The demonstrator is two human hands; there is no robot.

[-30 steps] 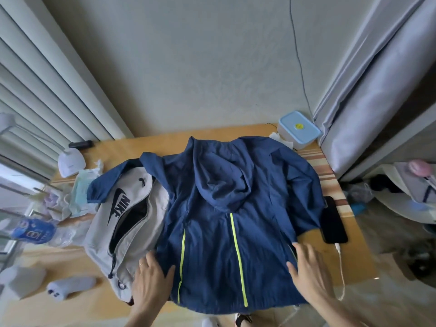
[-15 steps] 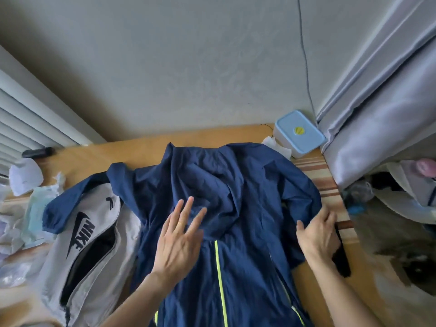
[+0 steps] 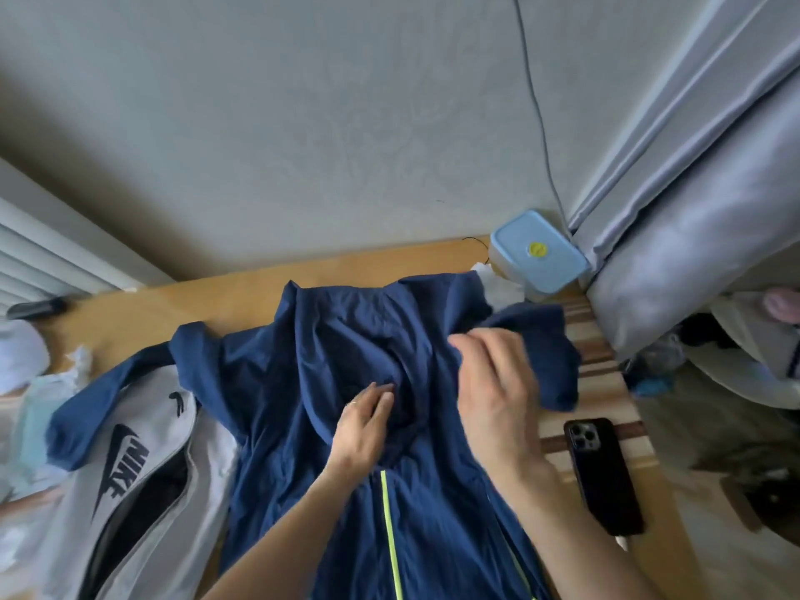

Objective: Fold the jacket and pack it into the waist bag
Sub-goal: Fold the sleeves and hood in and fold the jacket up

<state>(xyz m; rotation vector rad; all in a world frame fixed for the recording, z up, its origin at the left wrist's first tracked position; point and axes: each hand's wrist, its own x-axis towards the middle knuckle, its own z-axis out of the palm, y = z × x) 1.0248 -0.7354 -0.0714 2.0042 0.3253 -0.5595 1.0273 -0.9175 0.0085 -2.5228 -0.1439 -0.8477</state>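
A navy jacket (image 3: 285, 383) with neon yellow zip lines lies spread on the wooden table (image 3: 130, 318), hood folded down over its chest. My left hand (image 3: 361, 426) lies flat on the hood near the middle, fingers together. My right hand (image 3: 493, 391) grips the jacket's right sleeve and holds it lifted over the right shoulder. The grey waist bag (image 3: 130, 478) with a black logo lies at the left, its zip open, with the jacket's left sleeve draped across its top.
A black phone (image 3: 604, 474) lies on the striped mat at the table's right edge. A pale blue lidded box (image 3: 539, 251) stands in the back right corner beside the curtain. Crumpled tissues and wrappers clutter the left side.
My right hand has taken hold of the right sleeve and carried it up and inward over the jacket, uncovering the phone. My left hand has slid a little to the right on the hood.
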